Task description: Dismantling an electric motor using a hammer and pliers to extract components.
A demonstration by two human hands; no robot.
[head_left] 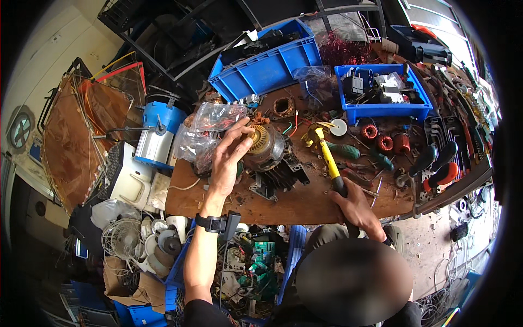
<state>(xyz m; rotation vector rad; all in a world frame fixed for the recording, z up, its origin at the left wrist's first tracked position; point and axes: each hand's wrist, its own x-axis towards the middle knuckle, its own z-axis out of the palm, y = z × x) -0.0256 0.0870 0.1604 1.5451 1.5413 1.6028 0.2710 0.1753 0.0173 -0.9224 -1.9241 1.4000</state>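
On the wooden workbench (218,210) stands an electric motor part (267,158) with a ring of yellow slots on its upper left face and a dark finned body below. My left hand (227,158) is beside its left side, fingers stretched out and apart, the tips at the yellow ring; whether they touch it I cannot tell. My right hand (357,206) is closed round the black grip of a hammer (330,161) with a yellow shaft. The yellowish hammer head is raised to the right of the motor part, apart from it.
Behind are a large blue crate (267,68) and a smaller blue bin (376,113) of parts. Copper coils (385,143), a green-handled screwdriver (343,151) and other tools lie right. Plastic bags (196,141) sit left of the motor part. Circuit boards (265,267) fill a container below the bench.
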